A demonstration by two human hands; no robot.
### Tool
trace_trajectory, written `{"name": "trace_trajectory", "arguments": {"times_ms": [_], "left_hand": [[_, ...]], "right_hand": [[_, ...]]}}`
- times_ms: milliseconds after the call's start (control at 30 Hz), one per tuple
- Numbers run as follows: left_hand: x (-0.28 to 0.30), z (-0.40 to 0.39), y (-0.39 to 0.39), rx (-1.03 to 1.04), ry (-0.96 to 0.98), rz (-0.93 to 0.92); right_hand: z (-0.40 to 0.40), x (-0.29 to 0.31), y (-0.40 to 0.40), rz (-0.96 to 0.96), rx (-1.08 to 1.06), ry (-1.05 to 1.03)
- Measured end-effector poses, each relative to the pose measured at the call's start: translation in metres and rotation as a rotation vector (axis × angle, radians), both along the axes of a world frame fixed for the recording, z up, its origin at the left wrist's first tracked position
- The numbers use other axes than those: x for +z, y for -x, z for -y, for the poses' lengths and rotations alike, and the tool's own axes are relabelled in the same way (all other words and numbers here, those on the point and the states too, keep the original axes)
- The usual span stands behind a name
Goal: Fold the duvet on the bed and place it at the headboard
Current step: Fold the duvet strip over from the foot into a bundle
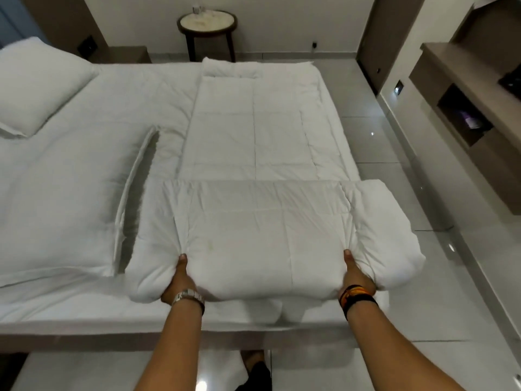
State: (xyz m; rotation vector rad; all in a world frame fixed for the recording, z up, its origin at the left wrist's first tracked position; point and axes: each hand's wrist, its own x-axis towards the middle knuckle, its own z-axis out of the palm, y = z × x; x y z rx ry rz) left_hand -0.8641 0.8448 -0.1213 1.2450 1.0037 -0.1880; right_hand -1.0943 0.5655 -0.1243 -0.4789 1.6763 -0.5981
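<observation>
The white quilted duvet (pixel 253 142) lies as a long folded strip across the right part of the bed (pixel 84 311), running away from me. Its near end is folded back over itself into a thick flap (pixel 262 230). My left hand (pixel 180 280) grips the flap's near left edge, thumb on top. My right hand (pixel 356 275) grips the near right edge the same way. The flap's right corner hangs past the bed's side. The headboard end, with the pillows, is off to the left.
Two white pillows lie on the bed: one at the far left (pixel 36 83), one nearer me (pixel 62 198). A round side table (pixel 207 22) stands beyond the bed. A wall unit with shelves (pixel 465 114) runs along the right. Glossy tiled floor (pixel 394 277) surrounds the bed.
</observation>
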Motion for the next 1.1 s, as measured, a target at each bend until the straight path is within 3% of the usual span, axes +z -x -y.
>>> {"name": "trace_trajectory", "arguments": {"times_ms": [200,267,333,400,500,600,700,800,867,967,1100], "left_hand": [[-0.04,-0.098,0.095,-0.174,-0.04,-0.142],[-0.019,-0.097,0.093,-0.171,-0.024,-0.201],[0.007,-0.088,0.068,-0.296,0.022,-0.104],[0.054,-0.063,0.03,-0.428,0.066,0.021],[0.105,-0.018,-0.026,-0.344,0.191,0.217],[0.129,0.024,-0.07,-0.286,0.206,0.329],[0.088,0.044,-0.092,-0.187,0.146,0.165],[0.027,0.059,-0.09,-0.199,0.154,-0.124],[-0.003,0.071,-0.093,-0.258,0.17,-0.145],[-0.033,0.096,-0.122,-0.315,0.193,-0.133],[-0.081,0.121,-0.164,-0.295,0.227,-0.152]], "right_hand": [[-0.082,0.013,0.116,-0.01,-0.048,-0.132],[-0.069,-0.003,0.122,0.107,0.105,-0.143],[-0.032,-0.022,0.101,0.152,0.197,-0.058],[-0.004,0.015,0.051,0.095,0.206,0.039],[0.03,0.108,-0.019,0.315,0.089,0.317],[0.061,0.12,-0.054,0.334,0.083,0.371],[0.067,0.067,-0.056,0.237,0.028,0.276],[0.063,0.012,-0.062,0.136,0.016,0.06],[0.069,-0.007,-0.073,0.136,0.034,-0.03],[0.095,-0.018,-0.114,0.133,0.076,0.0],[0.135,-0.037,-0.179,0.094,-0.088,0.006]]}}
